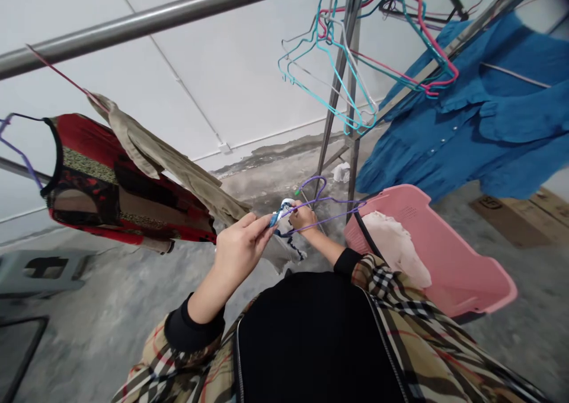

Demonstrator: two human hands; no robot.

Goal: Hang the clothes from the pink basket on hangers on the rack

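In front of my body, my left hand (240, 244) pinches the blue-and-white edge of a garment (276, 216). Its pale lower part hangs down between my hands, and its full shape is hidden. My right hand (304, 217) is closed around a purple wire hanger (317, 198), close beside the garment edge. The hanger's hook points up and away from me, and its far end reaches the rim of a pink laundry basket (448, 249). One end of the hanger lies at the garment's opening; I cannot tell how far inside it is.
A metal rail (146, 26) crosses above, with a red patterned top (89, 178) and a beige garment (155, 148) at left. Several wire hangers (338, 89) hang near a blue shirt (471, 118). Pale cloth (393, 240) lies in the basket. A grey stool (40, 272) stands left.
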